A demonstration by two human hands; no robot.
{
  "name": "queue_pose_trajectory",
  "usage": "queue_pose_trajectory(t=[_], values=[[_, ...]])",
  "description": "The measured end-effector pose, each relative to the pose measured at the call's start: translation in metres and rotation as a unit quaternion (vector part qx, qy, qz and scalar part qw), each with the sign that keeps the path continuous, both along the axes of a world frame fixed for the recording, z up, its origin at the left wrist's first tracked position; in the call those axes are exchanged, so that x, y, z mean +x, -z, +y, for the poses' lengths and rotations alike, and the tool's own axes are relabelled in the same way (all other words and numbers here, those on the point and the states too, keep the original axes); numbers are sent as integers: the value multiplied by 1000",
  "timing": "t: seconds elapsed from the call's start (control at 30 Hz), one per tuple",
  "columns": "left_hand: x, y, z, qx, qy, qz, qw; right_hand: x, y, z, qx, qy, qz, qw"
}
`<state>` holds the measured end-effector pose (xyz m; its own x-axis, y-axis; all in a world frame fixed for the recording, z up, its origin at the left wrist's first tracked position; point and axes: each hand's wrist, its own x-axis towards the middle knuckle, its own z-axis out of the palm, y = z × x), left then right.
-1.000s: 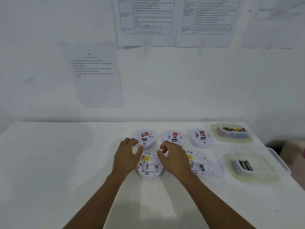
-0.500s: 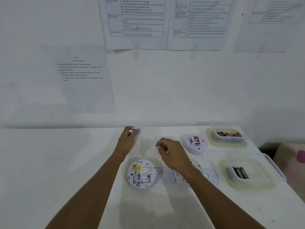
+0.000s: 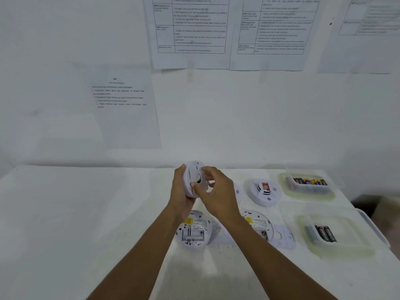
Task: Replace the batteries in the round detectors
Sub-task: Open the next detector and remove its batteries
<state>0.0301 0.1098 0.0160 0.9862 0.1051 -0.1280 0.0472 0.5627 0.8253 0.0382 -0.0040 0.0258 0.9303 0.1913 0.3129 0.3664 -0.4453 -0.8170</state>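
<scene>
The white surface (image 3: 86, 213) is carrying two opened detectors (image 3: 193, 232) near the front edge. Above them, the left hand (image 3: 180, 189) and right hand (image 3: 216, 191) are both closing their grip around a raised round detector (image 3: 195, 177), tilted on edge.

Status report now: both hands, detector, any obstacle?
Left hand and right hand shut on lifted detector, held on edge above table. Nothing in the way.

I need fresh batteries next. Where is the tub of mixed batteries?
In the head view the tub of mixed batteries sits at the table's far right corner, just right of the upright detector and behind the tub with black batteries.
</scene>
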Motion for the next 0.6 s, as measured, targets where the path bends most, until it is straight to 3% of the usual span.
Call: queue_pose_trajectory(t=[0.43,0.6], values=[[-7,-1,19,10,-5,11,1000,-6,-11,10,-71,-36,-45,996],[-7,9,45,-81,-60,26,995,33,-6,-5,-16,-33,-38,999]])
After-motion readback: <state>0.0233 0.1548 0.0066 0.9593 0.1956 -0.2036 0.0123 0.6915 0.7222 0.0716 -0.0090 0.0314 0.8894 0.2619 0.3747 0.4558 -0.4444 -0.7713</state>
